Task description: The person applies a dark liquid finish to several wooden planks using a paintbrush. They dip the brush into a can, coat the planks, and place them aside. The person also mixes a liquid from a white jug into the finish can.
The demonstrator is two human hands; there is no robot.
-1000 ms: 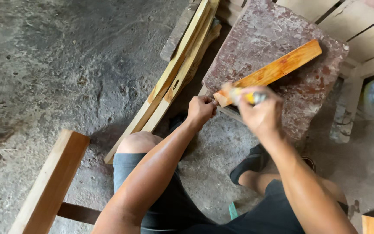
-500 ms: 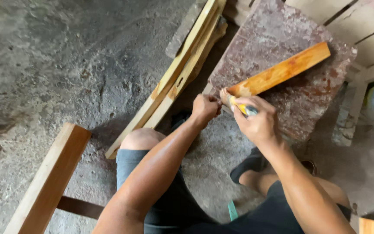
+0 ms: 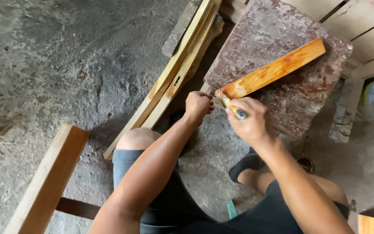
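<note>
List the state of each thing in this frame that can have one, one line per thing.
Wooden strip: glossy orange, wet-looking, flat on the stone slab.
Brush: gripped in right hand, at the strip's near end.
Left hand: fisted beside that end.
Pale slats: uncoated, leaning against the slab.

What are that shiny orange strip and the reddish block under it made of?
The strip looks like wood, glossy amber as if wet with varnish; grain lines show. The block seems stone or concrete, mottled reddish, matte and rough. The brush in the right hand is mostly hidden.
</note>
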